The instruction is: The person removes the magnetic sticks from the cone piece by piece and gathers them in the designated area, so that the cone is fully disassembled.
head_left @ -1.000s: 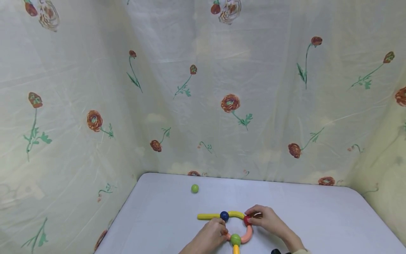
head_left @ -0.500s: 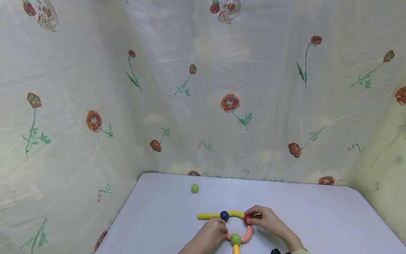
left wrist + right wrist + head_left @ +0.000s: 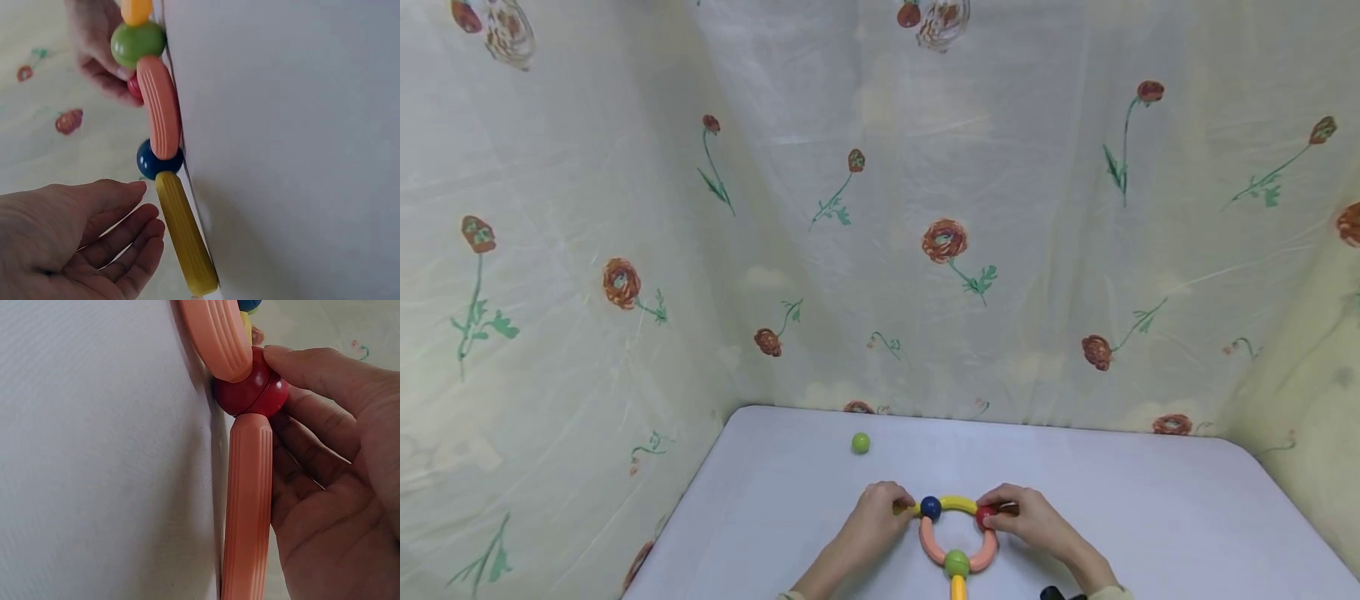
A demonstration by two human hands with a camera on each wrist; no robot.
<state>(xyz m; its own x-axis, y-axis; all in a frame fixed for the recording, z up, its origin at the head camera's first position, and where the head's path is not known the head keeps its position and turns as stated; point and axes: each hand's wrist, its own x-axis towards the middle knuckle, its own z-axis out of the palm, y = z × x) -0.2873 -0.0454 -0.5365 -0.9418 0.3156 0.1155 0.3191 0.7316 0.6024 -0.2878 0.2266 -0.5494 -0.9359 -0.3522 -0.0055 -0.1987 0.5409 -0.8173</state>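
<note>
A ring of magnetic building pieces lies on the table. It joins a blue ball [image 3: 931, 507], a curved yellow rod [image 3: 958, 503], a red ball [image 3: 250, 390], two curved salmon rods [image 3: 931, 542] and a green ball [image 3: 957, 563]. My left hand [image 3: 868, 521] is at the straight yellow rod [image 3: 185, 234] left of the blue ball; its fingertips are close beside the rod, loosely bent and not closed round it. My right hand [image 3: 1037, 529] pinches the red ball between thumb and fingers. Under that hand, a straight salmon rod [image 3: 248, 500] runs out from the red ball, mostly hidden in the head view.
A loose light-green ball [image 3: 861, 442] lies toward the back of the white table [image 3: 760, 500]. An orange-yellow rod [image 3: 958, 588] extends from the green ball toward me. A black object [image 3: 1052, 593] shows at the bottom edge. Flowered curtains [image 3: 1030, 250] hang round the table.
My left hand has left the ring's left salmon rod and moved up and left to the straight yellow rod, covering most of it. My right hand stays on the red ball.
</note>
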